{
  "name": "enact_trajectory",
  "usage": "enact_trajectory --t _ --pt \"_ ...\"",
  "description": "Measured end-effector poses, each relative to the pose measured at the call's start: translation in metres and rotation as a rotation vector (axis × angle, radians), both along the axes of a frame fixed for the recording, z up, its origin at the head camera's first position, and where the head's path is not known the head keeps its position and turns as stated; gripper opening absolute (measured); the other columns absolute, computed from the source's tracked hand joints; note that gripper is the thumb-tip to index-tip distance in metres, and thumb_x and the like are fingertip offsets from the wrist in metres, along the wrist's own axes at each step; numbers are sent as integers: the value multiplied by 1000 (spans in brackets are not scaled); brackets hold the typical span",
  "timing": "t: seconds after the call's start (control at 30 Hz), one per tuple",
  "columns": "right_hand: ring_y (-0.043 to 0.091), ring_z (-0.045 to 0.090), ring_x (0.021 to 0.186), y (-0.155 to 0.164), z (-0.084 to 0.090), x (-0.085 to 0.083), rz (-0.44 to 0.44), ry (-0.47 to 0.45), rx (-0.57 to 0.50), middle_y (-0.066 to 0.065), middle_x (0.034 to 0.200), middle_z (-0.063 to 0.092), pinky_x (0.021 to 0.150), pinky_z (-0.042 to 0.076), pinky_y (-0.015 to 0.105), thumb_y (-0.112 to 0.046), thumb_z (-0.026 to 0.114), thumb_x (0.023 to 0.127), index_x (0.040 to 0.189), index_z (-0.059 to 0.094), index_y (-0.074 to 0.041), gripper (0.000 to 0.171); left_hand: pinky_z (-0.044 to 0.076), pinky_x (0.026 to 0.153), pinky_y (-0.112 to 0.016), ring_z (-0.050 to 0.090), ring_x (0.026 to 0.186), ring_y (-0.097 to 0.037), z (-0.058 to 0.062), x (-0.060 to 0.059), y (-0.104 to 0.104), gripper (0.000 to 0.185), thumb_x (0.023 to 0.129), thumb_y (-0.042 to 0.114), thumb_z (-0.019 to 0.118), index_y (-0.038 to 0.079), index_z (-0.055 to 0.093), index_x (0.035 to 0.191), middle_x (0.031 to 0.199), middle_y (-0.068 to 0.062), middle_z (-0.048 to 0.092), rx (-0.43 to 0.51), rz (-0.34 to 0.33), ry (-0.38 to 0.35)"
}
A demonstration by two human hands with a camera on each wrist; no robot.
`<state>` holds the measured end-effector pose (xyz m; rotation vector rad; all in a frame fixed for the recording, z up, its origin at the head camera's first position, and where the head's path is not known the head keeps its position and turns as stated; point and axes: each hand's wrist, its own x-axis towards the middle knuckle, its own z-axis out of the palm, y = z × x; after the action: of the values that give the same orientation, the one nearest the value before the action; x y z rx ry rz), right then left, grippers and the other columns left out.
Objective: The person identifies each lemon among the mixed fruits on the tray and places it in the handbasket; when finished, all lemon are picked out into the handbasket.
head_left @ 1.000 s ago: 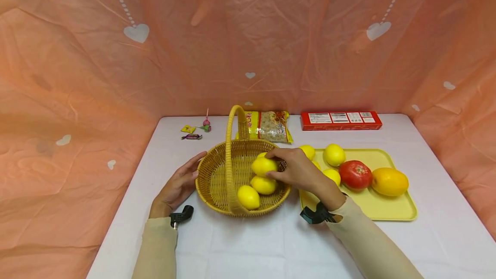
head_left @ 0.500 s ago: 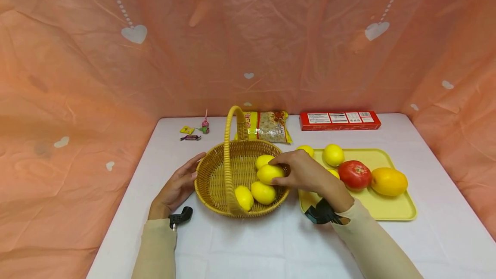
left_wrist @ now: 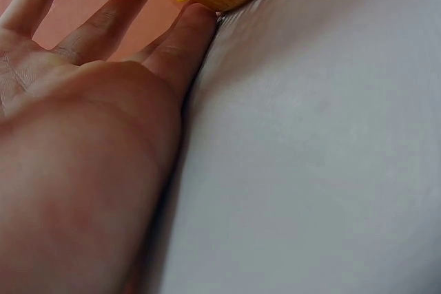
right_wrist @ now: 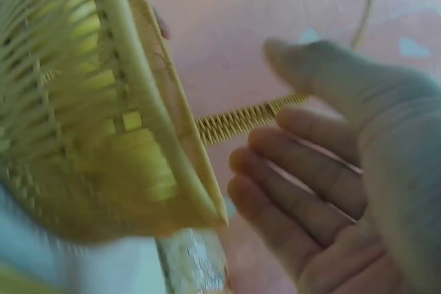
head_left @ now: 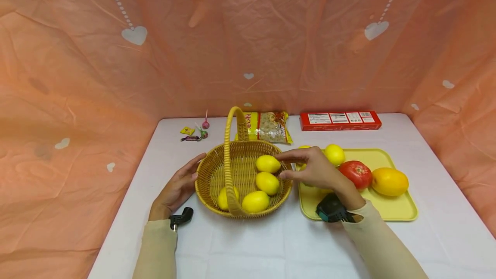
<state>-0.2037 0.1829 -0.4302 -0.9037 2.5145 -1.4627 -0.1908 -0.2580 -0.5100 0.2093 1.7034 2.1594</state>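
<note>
Basket (head_left: 211, 182) handle (head_left: 229, 150) roughly front-to-back, upright

My left hand (head_left: 176, 188) lies flat, palm turned inward, fingers (left_wrist: 180, 46) straight and together, forearm stretched forward in a pale sleeve with a black wrist mount. My right hand (head_left: 315, 170) hovers with the fingers (right_wrist: 289, 184) loosely extended and the thumb apart, holding nothing; its forearm angles in from the lower right.
</note>
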Motion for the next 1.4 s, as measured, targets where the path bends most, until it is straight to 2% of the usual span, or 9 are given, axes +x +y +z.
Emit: enact_trajectory --t 0.13,0.27,0.5,0.7,0.87,0.97,1.13,1.23,1.4 --pt "32 75 126 30 1 -1 -22 -136 -136 20 135 76 104 62 40 -10 84 96 136 75 -2 42 49 118 -27 48 152 -10 0 0 0 65 111 7 50 17 34 173 178 -1 32 1 0 4" --pt "24 75 128 64 7 0 -86 -183 -160 18 138 75 102 59 23 -8 79 100 140 73 -1 41 49 117 -28 49 150 -10 1 1 1 65 111 7 50 18 35 173 176 0 35 10 3 -2" --pt "0 74 119 108 15 1 -181 -147 -117 -3 133 78 95 60 19 -8 76 102 143 69 1 42 49 117 -28 51 149 -9 -1 1 0 64 112 5 48 17 34 173 175 0 37 24 -4 6" --pt "0 74 118 130 11 0 -239 -116 -81 -13 129 78 94 59 15 -9 77 102 143 68 3 44 50 117 -28 52 147 -9 -1 0 0 64 112 4 47 17 34 173 173 1 39 35 -5 3" --pt "-5 73 116 141 3 -4 -304 -145 -9 7 135 78 93 57 12 -18 79 102 145 68 1 48 49 118 -28 51 148 -9 1 1 1 64 112 5 48 17 35 173 173 3 39 29 -6 6" --pt "6 76 118 145 -1 -7 -359 -149 97 19 140 74 92 55 10 -30 80 102 145 69 -2 53 49 118 -27 50 149 -9 1 1 1 64 112 5 48 16 34 173 173 3 39 22 -7 17" --pt "40 74 123 143 -3 -13 -423 -106 347 20 137 75 100 64 37 -48 81 98 145 70 -5 65 49 118 -27 50 148 -9 2 2 1 65 111 6 48 15 32 173 174 1 38 20 -6 21" --pt "46 73 121 139 -3 -16 -414 -89 441 23 132 77 102 60 60 -51 82 96 145 70 -4 69 49 118 -26 50 148 -8 2 2 1 65 111 6 49 15 32 174 175 0 36 18 -4 16" --pt "45 75 116 128 -4 -21 -387 -103 500 24 127 78 97 62 58 -49 84 94 146 70 -4 70 49 117 -26 50 149 -9 2 2 1 65 111 7 50 16 33 173 176 0 35 10 2 10"
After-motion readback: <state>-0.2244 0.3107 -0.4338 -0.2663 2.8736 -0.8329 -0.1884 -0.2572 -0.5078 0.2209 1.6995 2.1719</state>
